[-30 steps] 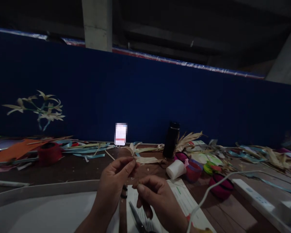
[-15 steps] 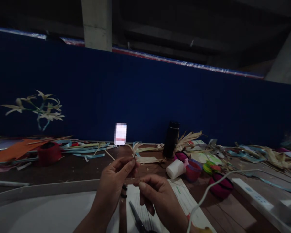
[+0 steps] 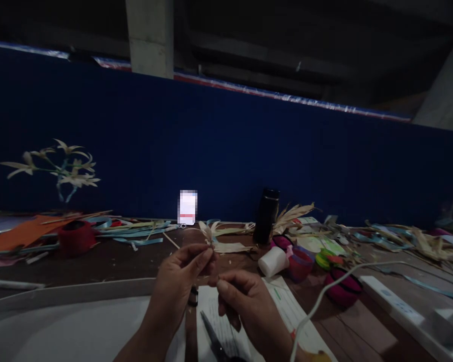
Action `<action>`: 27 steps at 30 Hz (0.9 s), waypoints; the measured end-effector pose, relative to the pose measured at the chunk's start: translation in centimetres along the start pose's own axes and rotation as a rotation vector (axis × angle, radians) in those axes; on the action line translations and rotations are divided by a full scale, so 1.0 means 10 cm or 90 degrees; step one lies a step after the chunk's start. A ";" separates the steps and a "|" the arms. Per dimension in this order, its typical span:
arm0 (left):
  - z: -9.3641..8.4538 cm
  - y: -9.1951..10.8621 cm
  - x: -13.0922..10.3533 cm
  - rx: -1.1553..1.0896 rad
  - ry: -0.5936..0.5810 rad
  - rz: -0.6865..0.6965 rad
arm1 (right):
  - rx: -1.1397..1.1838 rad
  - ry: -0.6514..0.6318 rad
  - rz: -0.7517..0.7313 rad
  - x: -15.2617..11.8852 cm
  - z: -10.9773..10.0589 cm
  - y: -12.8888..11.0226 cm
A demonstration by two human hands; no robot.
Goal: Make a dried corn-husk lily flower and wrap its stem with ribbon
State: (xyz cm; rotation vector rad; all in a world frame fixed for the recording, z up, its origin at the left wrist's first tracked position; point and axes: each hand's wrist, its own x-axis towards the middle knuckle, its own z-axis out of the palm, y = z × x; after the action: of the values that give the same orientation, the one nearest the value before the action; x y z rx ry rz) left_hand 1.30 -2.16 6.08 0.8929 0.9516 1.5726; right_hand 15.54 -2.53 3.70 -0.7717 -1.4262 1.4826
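Pinches a pale flower [image 3: 208, 232] in the left hand [image 3: 184, 271]

Head view: grips the pale flower near its base between thumb and fingers, raised above the counter [image 3: 136, 264]. Curls the right hand [image 3: 247, 301] just beside, thumb near the forefinger; cannot tell whether gripping anything thin. Shows scissors [image 3: 212, 334] on a printed sheet [image 3: 207, 306] below, lettering too small to read. Shows a lit phone [image 3: 187, 207] upright near the blue partition [image 3: 226, 151], screen pixelated and unreadable except for a red bar. Includes a dark bottle [image 3: 266, 216], a white cup-like item [image 3: 273, 262] on its side, a power strip [image 3: 392, 300] at right, and a flower arrangement [image 3: 70, 168] at far left.
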 end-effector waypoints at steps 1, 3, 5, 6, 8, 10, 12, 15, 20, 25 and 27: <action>0.00 0.00 0.00 0.001 -0.003 0.002 | -0.003 0.001 0.003 0.00 0.00 0.00; 0.00 0.00 -0.01 0.004 -0.006 0.008 | -0.010 0.005 0.008 0.00 -0.01 0.00; 0.00 0.01 -0.01 0.005 -0.004 0.008 | -0.018 0.005 0.009 0.00 -0.02 -0.01; 0.00 0.01 -0.01 0.003 -0.003 0.005 | -0.023 0.006 0.006 0.00 -0.02 -0.02; 0.00 0.01 -0.01 0.000 -0.004 0.000 | -0.038 0.010 -0.001 0.00 -0.02 -0.03; 0.00 0.01 0.00 -0.002 -0.007 0.001 | -0.053 0.019 -0.002 0.00 -0.02 -0.04; 0.00 0.00 0.01 -0.001 -0.009 0.000 | -0.065 0.023 0.000 0.00 -0.01 -0.04; -0.01 -0.01 0.01 -0.006 -0.014 -0.011 | -0.076 0.028 -0.004 0.00 -0.01 -0.03; 0.00 0.02 -0.03 -0.019 -0.025 -0.024 | -0.074 0.027 -0.007 0.01 -0.01 0.00; 0.04 0.06 -0.05 -0.037 -0.039 -0.031 | -0.096 0.024 -0.006 0.01 0.01 -0.03; 0.05 0.06 -0.05 -0.043 -0.051 -0.038 | -0.096 0.022 -0.008 0.00 0.02 -0.03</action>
State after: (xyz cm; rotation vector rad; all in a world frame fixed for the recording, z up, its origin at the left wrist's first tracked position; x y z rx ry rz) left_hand 1.55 -2.66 6.82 0.8666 0.8567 1.4986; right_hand 15.43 -2.59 4.07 -0.8752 -1.5264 1.3575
